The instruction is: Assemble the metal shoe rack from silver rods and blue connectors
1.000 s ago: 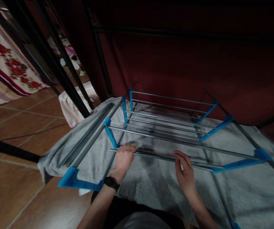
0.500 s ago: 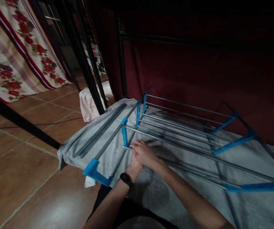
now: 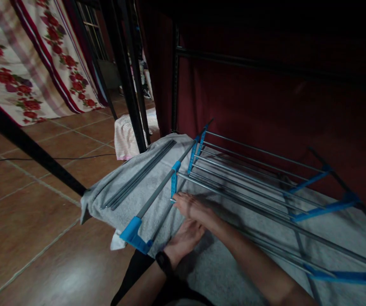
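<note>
A drying rack with grey metal rods and blue plastic brackets lies on a grey blanket (image 3: 215, 267). My right hand (image 3: 191, 206) is closed around a metal rod (image 3: 173, 200), whose end pokes out past the fingers. That rod end is at the lower tip of a blue bracket (image 3: 174, 183); whether it is seated there I cannot see. Just below, my left hand (image 3: 184, 238), with a black watch on its wrist, lies under the right wrist. Its fingertips are hidden. Nearer me, another blue bracket (image 3: 133, 234) sits on the rack's side tube (image 3: 157, 191).
Several loose metal rods (image 3: 141, 174) lie together on the blanket's left part. Black metal posts (image 3: 128, 80) rise at the left, and a dark red curtain (image 3: 249, 97) hangs behind the rack. A striped cloth (image 3: 125, 136) is beyond, over the tiled floor (image 3: 43, 212).
My left hand has drawn back from the rod end, down toward me. My right hand stays at the rod near the bracket. The view has shifted slightly left.
</note>
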The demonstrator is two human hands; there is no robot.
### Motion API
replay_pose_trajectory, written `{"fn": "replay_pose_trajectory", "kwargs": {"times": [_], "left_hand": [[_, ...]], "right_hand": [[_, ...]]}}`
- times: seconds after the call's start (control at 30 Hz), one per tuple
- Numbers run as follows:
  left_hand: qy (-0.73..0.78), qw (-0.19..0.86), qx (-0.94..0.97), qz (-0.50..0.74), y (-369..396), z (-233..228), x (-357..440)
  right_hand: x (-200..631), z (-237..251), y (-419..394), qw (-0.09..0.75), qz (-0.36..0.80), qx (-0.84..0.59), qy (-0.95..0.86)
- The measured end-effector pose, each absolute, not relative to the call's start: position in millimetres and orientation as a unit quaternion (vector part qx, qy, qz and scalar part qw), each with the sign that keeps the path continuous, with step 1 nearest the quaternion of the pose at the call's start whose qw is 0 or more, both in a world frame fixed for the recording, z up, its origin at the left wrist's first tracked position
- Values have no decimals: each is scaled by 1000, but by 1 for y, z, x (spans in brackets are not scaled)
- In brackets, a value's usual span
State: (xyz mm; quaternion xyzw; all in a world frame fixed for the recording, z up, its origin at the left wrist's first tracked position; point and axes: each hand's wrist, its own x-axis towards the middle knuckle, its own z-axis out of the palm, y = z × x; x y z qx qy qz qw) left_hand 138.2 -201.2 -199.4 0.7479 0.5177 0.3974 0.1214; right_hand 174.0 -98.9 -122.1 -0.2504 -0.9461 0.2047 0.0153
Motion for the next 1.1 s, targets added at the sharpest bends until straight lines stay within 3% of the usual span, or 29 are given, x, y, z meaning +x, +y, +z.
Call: {"fn": "replay_pose_trajectory", "kwargs": {"times": [0.1,0.23,0.33,0.57,1.1], "left_hand": [[505,50,767,394,-231,-206,117],[683,48,507,523,-229,-217,90],[716,78,395,570,-202,-216,78],[672,195,345,626,-152,-201,81],[707,163,394,565,-153,-196,63]], "right_hand": [[172,-123,-93,-4,210,-275,-938],[170,-127,-96,3,229,-285,-931],[170,-131,-98,14,236,-293,-927],[167,-138,-95,19,240,-295,-925],[179,-140,-95,26,231,-258,-938]]}}
